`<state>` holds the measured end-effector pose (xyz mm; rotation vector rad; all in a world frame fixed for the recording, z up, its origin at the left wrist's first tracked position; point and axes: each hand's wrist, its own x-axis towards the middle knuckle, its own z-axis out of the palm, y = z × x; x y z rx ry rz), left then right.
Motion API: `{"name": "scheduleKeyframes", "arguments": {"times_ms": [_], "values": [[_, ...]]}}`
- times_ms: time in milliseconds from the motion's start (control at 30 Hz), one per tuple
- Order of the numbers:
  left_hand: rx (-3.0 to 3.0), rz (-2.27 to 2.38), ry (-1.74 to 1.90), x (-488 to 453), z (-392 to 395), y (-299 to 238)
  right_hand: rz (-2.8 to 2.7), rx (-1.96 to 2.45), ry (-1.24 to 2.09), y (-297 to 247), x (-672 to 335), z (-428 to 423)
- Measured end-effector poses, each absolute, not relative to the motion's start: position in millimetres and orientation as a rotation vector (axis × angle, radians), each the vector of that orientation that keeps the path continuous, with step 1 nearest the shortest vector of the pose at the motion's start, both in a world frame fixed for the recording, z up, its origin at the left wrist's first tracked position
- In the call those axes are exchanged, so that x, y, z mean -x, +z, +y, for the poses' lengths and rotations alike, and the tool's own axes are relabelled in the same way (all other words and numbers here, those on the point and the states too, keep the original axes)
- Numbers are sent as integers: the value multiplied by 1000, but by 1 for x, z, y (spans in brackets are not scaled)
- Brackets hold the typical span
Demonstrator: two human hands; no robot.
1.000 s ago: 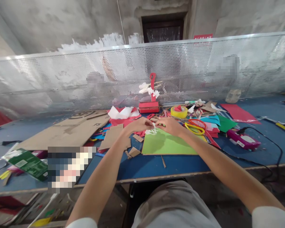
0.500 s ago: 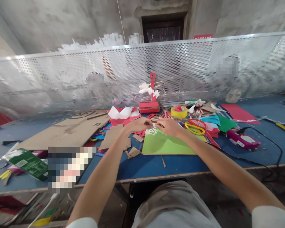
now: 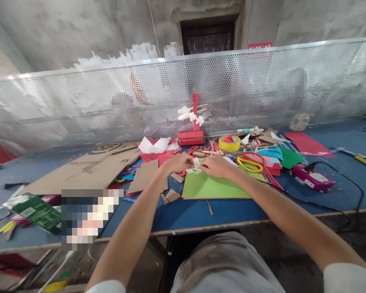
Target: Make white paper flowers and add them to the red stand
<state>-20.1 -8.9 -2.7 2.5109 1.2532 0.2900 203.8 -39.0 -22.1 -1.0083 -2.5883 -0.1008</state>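
Over the far left corner of a light green sheet (image 3: 215, 185), both hands are close together with their fingers curled in. My left hand (image 3: 180, 162) pinches the left side of a small white piece of paper with thin strips (image 3: 196, 166). At its right side, my right hand (image 3: 216, 165) is closed on the same piece. The fingertips are partly hidden and the white piece is small and blurred. Behind the hands stands a red box-shaped base (image 3: 190, 138) with a red upright (image 3: 195, 106), which carries white flower-like pieces on sticks.
Brown cardboard (image 3: 88, 167) lies on the left of the blue table (image 3: 171, 217). Yellow tape (image 3: 229, 143), yellow-handled scissors (image 3: 249, 165) and coloured paper scraps lie behind and right. A purple corded device (image 3: 313, 178) is farther right. A perforated metal screen (image 3: 164, 97) borders the back.
My hands have shifted slightly and curl more around the white paper piece, whose strips look more bunched between them. The other things on the table stay put.
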Motion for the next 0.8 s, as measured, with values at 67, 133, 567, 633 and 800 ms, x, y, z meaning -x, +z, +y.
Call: {"name": "scheduleKeyframes", "arguments": {"times_ms": [67, 133, 567, 633, 800], "values": [[-2537, 1300, 269, 19, -10, -4, -2539, 1011, -70, -21, -206, -37], [-2548, 1357, 258, 18, -11, -3, -2499, 1004, -45, -19, -208, -35], [-2198, 2248, 432, 93, 16, -5, -2408, 1060, -69, -9, -218, -34], [-2165, 2240, 260, 104, 22, -12, -2407, 1060, -69, -8, -218, -35], [-2148, 2058, 255, 107, 27, -16, -2401, 1092, -28, -5, -218, -38]]}}
